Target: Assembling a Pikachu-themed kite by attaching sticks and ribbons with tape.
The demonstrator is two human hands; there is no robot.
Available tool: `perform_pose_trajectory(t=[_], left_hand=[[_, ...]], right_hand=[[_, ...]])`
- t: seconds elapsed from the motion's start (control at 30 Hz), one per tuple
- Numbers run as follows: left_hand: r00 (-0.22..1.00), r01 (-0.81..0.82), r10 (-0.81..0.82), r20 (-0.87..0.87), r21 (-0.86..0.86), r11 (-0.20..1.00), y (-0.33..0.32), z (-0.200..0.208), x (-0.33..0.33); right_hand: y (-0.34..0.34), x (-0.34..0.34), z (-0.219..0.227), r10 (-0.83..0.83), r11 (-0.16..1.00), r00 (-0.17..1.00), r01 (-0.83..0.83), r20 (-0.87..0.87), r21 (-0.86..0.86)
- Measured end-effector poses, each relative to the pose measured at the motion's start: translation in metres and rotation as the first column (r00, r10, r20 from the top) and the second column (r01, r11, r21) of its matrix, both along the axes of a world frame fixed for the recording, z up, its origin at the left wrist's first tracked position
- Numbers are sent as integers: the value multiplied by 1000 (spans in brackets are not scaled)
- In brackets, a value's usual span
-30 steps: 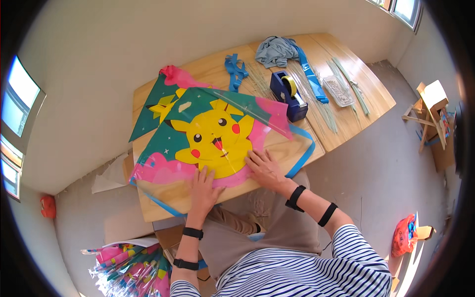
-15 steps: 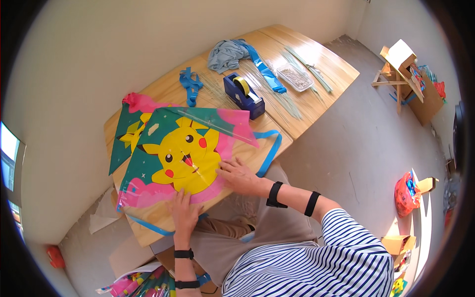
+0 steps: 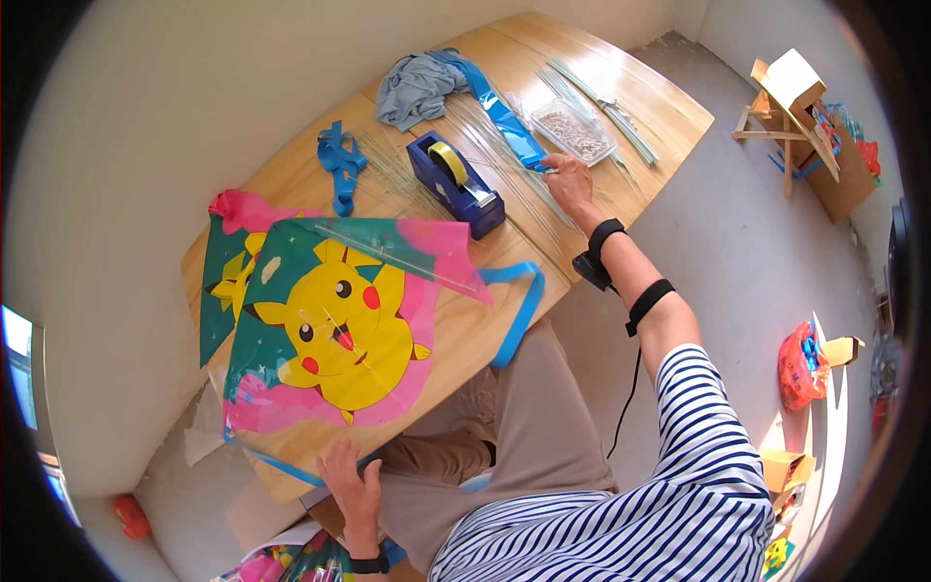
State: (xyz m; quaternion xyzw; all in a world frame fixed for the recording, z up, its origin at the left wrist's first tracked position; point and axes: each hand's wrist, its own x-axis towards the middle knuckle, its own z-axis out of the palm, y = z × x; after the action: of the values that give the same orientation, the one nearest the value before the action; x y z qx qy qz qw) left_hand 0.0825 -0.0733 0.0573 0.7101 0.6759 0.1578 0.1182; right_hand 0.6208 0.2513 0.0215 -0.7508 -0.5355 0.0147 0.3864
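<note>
A printed plastic kite sheet (image 3: 436, 320), green and pink with a yellow cartoon figure, lies on the wooden table with its upper edge folded over. A blue ribbon (image 3: 521, 315) runs out from its right corner. My left hand (image 3: 351, 485) rests at the table's near edge, just below the sheet, fingers apart and holding nothing. Reaching to the back right, my right hand (image 3: 572, 184) has its fingertips pinched at the end of a shiny blue strip (image 3: 509, 126), over thin clear rods (image 3: 485, 145). What sits between those fingertips is too small to make out.
A dark blue tape dispenser (image 3: 456, 184) stands behind the sheet. Near it lie a blue ribbon coil (image 3: 339, 165), a grey-blue cloth (image 3: 417, 89) and a clear tray (image 3: 577, 131) of small pieces. A second printed sheet (image 3: 218, 281) lies beneath the left side.
My right hand has left the sheet and gone to the back right, by the rods and blue strip. My left hand has drawn off the sheet to the table edge.
</note>
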Motion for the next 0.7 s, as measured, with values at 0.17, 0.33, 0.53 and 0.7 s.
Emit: perform_pose_trajectory(t=[0.17,0.33,0.53,0.7], left_hand=[[999,40,-41,-18,-55,998,19,11,18],[997,58,-61,-37,-77,995,33,10,29],[996,84,-87,-34,-93,992,46,14,43],[994,98,-101,-35,-75,992,47,11,42]], right_hand=[[40,4,-9,-5,1000,998,4,58,26],[52,0,-11,14,996,994,-4,108,-86],[54,3,-9,16,994,991,-1,131,-112],[52,0,-6,46,992,991,-30,129,-122]])
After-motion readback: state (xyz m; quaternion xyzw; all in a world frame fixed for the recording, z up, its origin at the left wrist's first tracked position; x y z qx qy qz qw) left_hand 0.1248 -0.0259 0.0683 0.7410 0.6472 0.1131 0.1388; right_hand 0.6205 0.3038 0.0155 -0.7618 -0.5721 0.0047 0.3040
